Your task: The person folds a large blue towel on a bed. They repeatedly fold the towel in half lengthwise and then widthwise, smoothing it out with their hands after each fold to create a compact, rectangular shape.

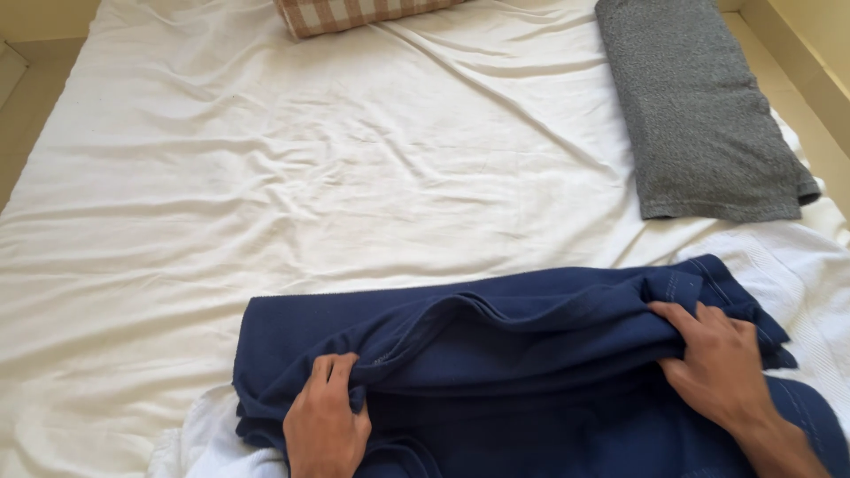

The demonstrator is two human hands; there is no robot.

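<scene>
A navy blue garment (496,354) lies bunched on the near part of a bed covered by a white sheet (266,195). My left hand (326,420) grips a fold of the blue cloth at its near left side. My right hand (719,363) pinches a raised fold of the same garment at its right end, near a stitched hem. Between the two hands the cloth forms a long ridge.
A folded grey garment (699,106) lies at the far right of the bed. A checked pillow (345,13) sits at the head. White cloth (788,265) shows under the blue garment at right and near left. Floor runs along both bed edges.
</scene>
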